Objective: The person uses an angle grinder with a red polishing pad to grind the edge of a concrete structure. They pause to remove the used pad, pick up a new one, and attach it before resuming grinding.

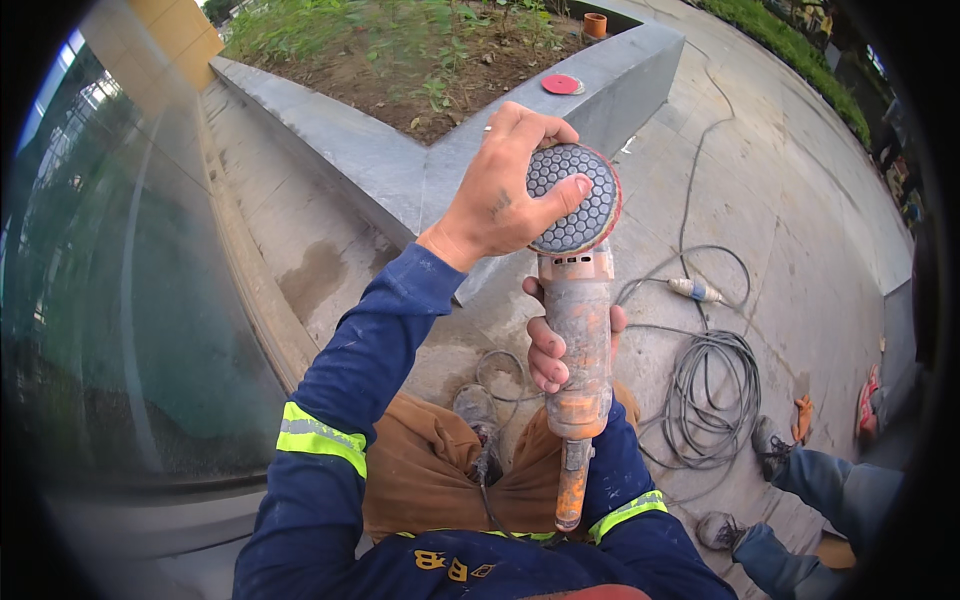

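My right hand (547, 350) is wrapped round the dusty orange body of an angle polisher (579, 330), which I hold up in front of me with its side handle (572, 490) toward my lap. On its head sits a round grey polishing pad (585, 200) with a honeycomb face and a reddish edge, turned toward me. My left hand (500, 190) grips that pad, thumb pressed on its face and fingers curled over the far rim. The tool partly hides my right palm. A pink-red disc (562, 84) lies on the grey stone planter ledge (610, 75) beyond.
A cable with a pale connector (695, 290) runs over the paving, with a coiled cable (715, 395) at my right. Another person's legs and shoes (770, 448) are at the lower right. A glass wall (130, 300) stands at left; planter soil (390, 90) lies ahead.
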### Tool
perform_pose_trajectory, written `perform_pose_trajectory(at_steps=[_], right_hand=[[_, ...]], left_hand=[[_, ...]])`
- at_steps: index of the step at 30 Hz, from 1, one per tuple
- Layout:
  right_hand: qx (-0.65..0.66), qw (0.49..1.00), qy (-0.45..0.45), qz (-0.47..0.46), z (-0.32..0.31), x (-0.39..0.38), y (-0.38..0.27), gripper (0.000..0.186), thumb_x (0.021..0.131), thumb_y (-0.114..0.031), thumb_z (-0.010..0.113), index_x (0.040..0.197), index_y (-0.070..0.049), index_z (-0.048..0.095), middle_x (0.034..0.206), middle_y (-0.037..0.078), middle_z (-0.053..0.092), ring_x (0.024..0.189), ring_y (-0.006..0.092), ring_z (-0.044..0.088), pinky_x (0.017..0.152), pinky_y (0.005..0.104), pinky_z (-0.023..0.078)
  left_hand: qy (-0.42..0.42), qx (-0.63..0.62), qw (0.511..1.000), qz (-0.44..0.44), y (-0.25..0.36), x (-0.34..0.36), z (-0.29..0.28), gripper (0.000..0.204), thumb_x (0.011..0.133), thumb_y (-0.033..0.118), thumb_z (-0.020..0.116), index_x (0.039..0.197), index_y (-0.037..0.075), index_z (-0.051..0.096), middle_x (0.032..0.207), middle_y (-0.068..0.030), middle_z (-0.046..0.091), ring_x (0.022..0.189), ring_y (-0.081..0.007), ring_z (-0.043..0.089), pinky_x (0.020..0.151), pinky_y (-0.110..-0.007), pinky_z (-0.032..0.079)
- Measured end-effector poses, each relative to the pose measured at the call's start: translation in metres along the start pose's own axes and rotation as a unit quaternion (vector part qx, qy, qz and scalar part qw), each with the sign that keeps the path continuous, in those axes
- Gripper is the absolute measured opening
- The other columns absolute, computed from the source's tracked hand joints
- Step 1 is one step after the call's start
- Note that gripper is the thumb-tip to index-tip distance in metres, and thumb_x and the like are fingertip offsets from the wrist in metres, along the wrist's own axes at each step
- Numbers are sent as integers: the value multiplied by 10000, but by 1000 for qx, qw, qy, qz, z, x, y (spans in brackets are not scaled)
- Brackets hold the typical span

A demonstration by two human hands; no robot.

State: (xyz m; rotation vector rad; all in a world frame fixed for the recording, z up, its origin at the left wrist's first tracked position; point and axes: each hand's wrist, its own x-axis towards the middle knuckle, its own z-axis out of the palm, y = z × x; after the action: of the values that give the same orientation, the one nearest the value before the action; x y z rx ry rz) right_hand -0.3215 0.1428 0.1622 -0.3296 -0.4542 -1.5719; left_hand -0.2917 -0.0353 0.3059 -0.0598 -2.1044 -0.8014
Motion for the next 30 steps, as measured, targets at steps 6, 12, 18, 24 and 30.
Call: perform_pose_trajectory(at_steps=[6, 12, 18, 24, 30], right_hand=[[0, 1000, -8, 9, 2, -2, 2, 1040, 880, -541, 662, 1544, 15, 86, 953, 208, 575, 725, 349, 647, 672, 482, 556], [-9, 1000, -19, 16, 1, -2, 2, 1035, 875, -543, 668, 1535, 14, 98, 944, 208, 577, 721, 361, 654, 673, 488, 559], [-22, 999, -22, 18, 1, -5, 4, 1029, 873, -556, 669, 1525, 11, 111, 928, 204, 581, 710, 362, 662, 675, 493, 566], [-31, 999, -24, 31, 2, -5, 3, 1020, 876, -556, 669, 1517, 13, 114, 931, 210, 584, 715, 370, 672, 682, 496, 571], [-25, 999, -22, 31, 1, -4, 6, 1022, 851, -533, 674, 1514, 27, 135, 926, 236, 578, 713, 377, 665, 669, 473, 582]], left_hand=[[-1, -40, 998, -47, 9, 2, -2, 294, 838, 223, 753, 1046, 41, 653, 957, -13, 513, 854, -124, 473, 774, -268, 409], [9, -47, 998, -50, 15, 3, -3, 206, 884, 176, 693, 1024, 30, 656, 948, -14, 519, 839, -120, 481, 755, -263, 420], [19, -26, 999, -34, 25, 2, -3, 207, 887, 183, 695, 1005, 19, 649, 941, -26, 522, 849, -133, 493, 774, -282, 437], [12, 19, 1000, -4, 38, 1, -6, 223, 887, 191, 704, 1002, 12, 638, 953, -42, 531, 850, -144, 502, 786, -294, 445], [16, -14, 999, -31, 34, -1, -10, 138, 918, 129, 633, 1000, 18, 636, 946, -53, 542, 857, -160, 517, 778, -299, 441]])
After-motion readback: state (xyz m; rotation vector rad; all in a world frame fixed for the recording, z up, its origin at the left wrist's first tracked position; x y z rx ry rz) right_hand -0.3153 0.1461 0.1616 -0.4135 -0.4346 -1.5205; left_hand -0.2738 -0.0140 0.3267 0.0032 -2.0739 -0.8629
